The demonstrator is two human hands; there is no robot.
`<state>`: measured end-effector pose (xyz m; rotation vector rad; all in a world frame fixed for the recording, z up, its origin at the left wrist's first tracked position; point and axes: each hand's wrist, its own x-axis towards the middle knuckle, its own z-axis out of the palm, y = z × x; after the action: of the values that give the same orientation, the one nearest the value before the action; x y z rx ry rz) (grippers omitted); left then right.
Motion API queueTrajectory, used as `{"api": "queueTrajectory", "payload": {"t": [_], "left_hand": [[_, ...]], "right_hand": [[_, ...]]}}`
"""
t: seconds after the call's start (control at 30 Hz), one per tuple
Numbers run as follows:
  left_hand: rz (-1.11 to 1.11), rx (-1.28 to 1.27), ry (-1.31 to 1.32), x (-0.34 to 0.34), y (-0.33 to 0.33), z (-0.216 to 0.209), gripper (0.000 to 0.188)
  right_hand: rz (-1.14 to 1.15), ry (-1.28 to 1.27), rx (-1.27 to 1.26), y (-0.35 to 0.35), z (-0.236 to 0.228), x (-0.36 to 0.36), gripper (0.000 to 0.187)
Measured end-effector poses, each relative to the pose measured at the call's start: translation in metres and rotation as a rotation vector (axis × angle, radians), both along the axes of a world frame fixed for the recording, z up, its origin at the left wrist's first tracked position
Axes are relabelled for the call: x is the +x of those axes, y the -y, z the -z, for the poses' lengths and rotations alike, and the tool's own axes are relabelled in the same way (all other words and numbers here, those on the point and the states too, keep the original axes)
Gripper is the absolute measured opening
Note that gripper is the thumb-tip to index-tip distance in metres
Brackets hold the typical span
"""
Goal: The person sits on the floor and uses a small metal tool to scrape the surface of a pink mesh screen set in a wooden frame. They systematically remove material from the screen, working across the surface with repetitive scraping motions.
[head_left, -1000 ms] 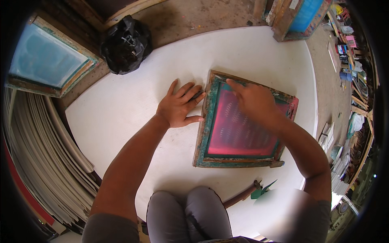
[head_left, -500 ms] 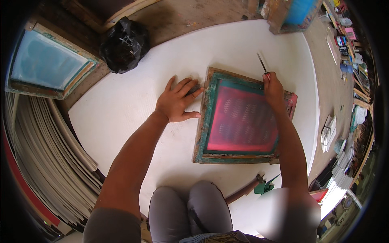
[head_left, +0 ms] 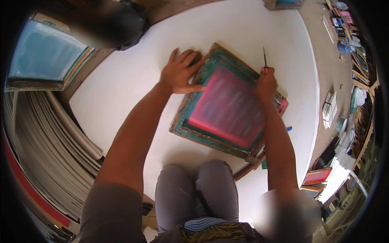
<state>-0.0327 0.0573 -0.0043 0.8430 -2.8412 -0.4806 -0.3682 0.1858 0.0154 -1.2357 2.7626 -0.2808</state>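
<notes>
A wooden screen-printing frame (head_left: 181, 123) with worn green paint and pink mesh (head_left: 227, 109) lies tilted on the white board in front of my knees. At its left side rests my left hand (head_left: 178, 73), fingers spread, the thumb over the rim and the fingertips at the edge. Something dark shows beside those fingertips; I cannot make it out. My right hand (head_left: 266, 86) is closed round the red handle of a screwdriver (head_left: 265, 56), its thin shaft pointing away from me. That hand is over the frame's far right side, and my forearm hides part of the right edge.
Below the frame lies a brown stick-like tool (head_left: 247, 171), partly covered. Another framed screen (head_left: 44, 56), bluish, stands at left above stacked sheets (head_left: 48, 150). A black plastic bag (head_left: 139, 30) is behind the board (head_left: 133, 81). Tied papers (head_left: 330, 109) and a red frame (head_left: 318, 176) lie right.
The pink-mesh frame has turned clockwise and its near left corner has swung left. My left hand has moved along with it, thumb now over the rim. My right hand still holds the screwdriver.
</notes>
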Motion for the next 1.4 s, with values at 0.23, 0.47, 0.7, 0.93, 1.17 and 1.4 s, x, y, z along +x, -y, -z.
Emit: {"api": "queueTrajectory", "payload": {"t": [0.23,0.47,0.7,0.93,1.17,1.4], "left_hand": [[-0.005,0.007,0.007,-0.006,-0.003,0.009,0.088],[-0.006,-0.009,0.017,-0.006,0.0,0.008,0.083],[-0.015,-0.046,0.035,-0.005,-0.002,0.01,0.081],[-0.003,-0.069,-0.012,-0.009,0.0,0.009,0.086],[0.009,-0.006,-0.048,-0.007,0.0,0.006,0.085],[0.002,0.032,-0.061,-0.006,0.001,0.008,0.088]], "right_hand": [[-0.013,0.033,0.097,-0.005,-0.008,-0.01,0.035],[-0.013,0.006,0.154,0.0,-0.009,-0.014,0.037],[-0.045,0.026,0.117,0.0,-0.009,-0.013,0.037],[-0.035,0.02,0.132,0.0,-0.011,-0.015,0.036],[-0.072,0.012,0.092,-0.003,-0.008,-0.015,0.034],[-0.081,0.029,0.094,-0.004,-0.006,-0.014,0.032]]}}
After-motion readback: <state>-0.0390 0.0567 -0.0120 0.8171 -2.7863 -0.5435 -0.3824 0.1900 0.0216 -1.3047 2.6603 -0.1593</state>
